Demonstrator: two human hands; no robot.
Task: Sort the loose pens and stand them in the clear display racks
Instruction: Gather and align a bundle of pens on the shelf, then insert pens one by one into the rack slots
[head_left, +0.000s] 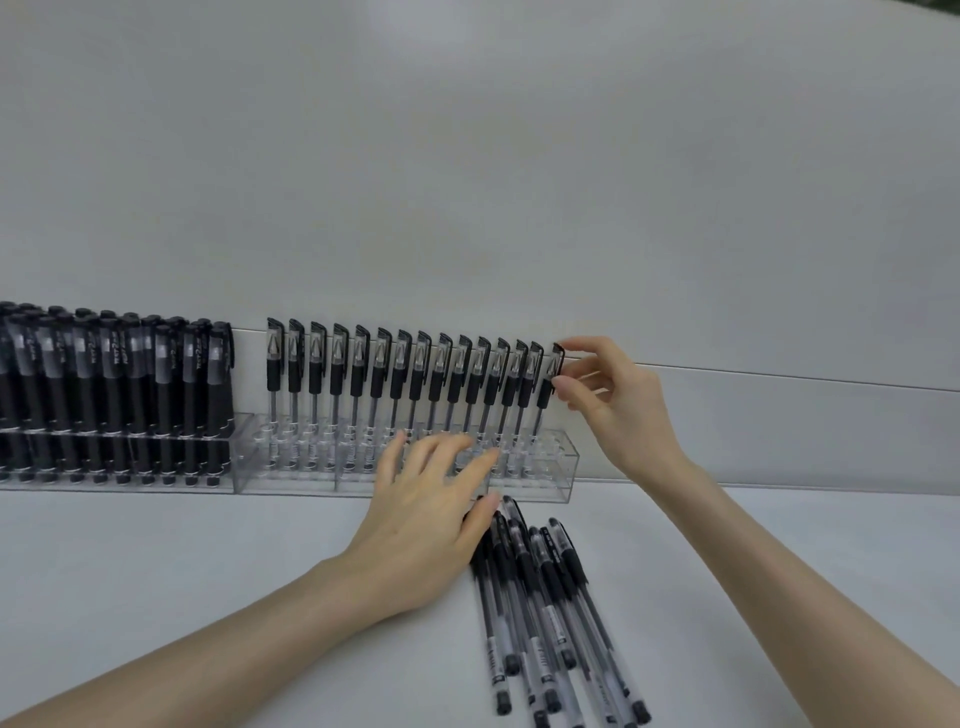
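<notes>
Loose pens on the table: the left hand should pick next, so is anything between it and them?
Nothing visible does. The left hand lies right beside the loose pens, its little finger at their caps, on the table in front of the clear rack.

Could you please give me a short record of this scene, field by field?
Right hand: pinches the cap of the rightmost clear-barrelled, black-capped pen standing in the right-hand clear plastic rack
Left hand: open, fingers spread at that rack's front
Loose pens: same kind, heaped on the white table beside the left hand
Left rack: packed with matte black pens
</notes>
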